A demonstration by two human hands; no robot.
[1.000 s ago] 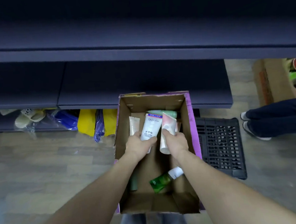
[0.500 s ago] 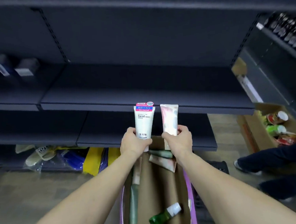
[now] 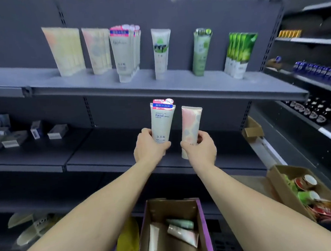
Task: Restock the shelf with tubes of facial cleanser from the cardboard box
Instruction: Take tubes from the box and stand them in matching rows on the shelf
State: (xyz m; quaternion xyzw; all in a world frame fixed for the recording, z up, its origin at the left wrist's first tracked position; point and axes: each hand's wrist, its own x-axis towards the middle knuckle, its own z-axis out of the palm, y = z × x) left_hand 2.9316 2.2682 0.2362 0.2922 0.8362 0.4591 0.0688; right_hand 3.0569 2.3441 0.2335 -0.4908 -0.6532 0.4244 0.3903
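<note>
Holding one tube per hand, both upright in front of the shelving. Left hand (image 3: 149, 147) grips the white Facial tube (image 3: 162, 121) by its lower end; right hand (image 3: 200, 147) grips the pink-patterned tube (image 3: 191, 123) the same way. Tubes sit just beside each other, not touching, below the stocked shelf (image 3: 158, 86), which carries six groups of standing tubes, among them a matching white Facial row (image 3: 125, 53). Cardboard box (image 3: 172, 207) sits low, between the forearms, with a few tubes lying inside. Second open carton (image 3: 278, 178) at right holds cups.
</note>
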